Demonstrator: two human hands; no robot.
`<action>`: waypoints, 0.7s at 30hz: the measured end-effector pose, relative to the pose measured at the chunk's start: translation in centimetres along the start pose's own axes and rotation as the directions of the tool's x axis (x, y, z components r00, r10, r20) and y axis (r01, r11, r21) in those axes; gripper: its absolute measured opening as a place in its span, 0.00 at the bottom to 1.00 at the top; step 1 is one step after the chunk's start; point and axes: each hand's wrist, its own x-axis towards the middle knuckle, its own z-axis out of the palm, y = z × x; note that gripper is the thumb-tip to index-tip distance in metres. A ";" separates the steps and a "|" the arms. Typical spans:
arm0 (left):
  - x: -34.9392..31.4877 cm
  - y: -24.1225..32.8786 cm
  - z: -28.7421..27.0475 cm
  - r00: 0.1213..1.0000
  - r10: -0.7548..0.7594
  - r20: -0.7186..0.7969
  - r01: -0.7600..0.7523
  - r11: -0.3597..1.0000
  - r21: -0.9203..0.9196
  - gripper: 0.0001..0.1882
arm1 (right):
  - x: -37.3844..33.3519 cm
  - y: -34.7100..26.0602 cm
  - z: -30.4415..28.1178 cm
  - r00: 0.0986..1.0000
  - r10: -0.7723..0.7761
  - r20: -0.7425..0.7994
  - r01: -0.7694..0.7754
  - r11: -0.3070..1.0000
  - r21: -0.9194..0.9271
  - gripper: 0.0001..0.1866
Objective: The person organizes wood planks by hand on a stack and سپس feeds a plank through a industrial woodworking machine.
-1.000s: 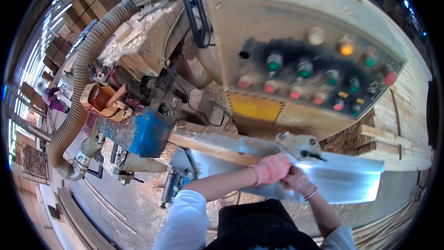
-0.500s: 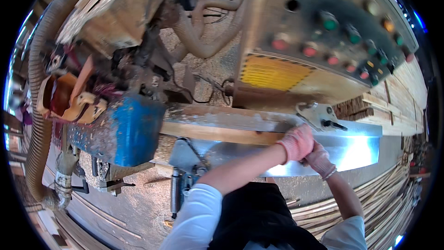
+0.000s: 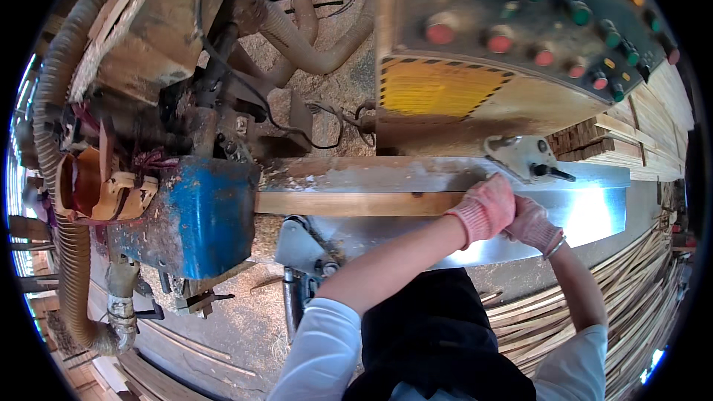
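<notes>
A long, narrow wooden board [image 3: 356, 203] lies on the metal machine bed, its left end running up to a blue machine cover [image 3: 215, 215]. My left hand [image 3: 489, 209], in a pinkish knit glove, is closed around the board's right end. Close against it is my right hand [image 3: 536, 224], gloved too, with curled fingers partly hidden behind the left; what it holds cannot be made out. A metal bracket with a black handle [image 3: 531, 160] sits just beyond both hands. Bare shiny metal bed [image 3: 587, 215] extends to their right.
Beyond the bed stands a control box with red and green buttons and a yellow label [image 3: 438, 89]. A ribbed hose [image 3: 70, 252] runs down the left. Near the bed's front edge is a metal bracket [image 3: 298, 245]. Wood strips [image 3: 594, 289] lie at lower right; sawdust covers the floor.
The view has shifted, with the control box now higher in it. Both hands stay together at the board's right end; any slide of the board is too small to tell.
</notes>
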 end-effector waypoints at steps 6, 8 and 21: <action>-7.8 -3.1 5.0 0.932 -0.326 -0.160 0.297 0.938 -0.181 0.11 | 2.0 -6.6 4.1 0.953 -0.290 -0.084 0.290 0.957 -0.009 0.23; -12.0 -3.7 2.6 0.950 -0.250 -0.188 0.268 0.960 0.079 0.09 | 3.1 -8.3 5.4 0.921 -0.387 -0.040 0.387 0.922 -0.003 0.21; -31.5 4.8 -4.9 0.474 -0.867 -0.155 0.838 0.498 -0.221 0.07 | -1.1 -15.4 2.0 0.491 -0.866 0.093 0.863 0.498 0.084 0.10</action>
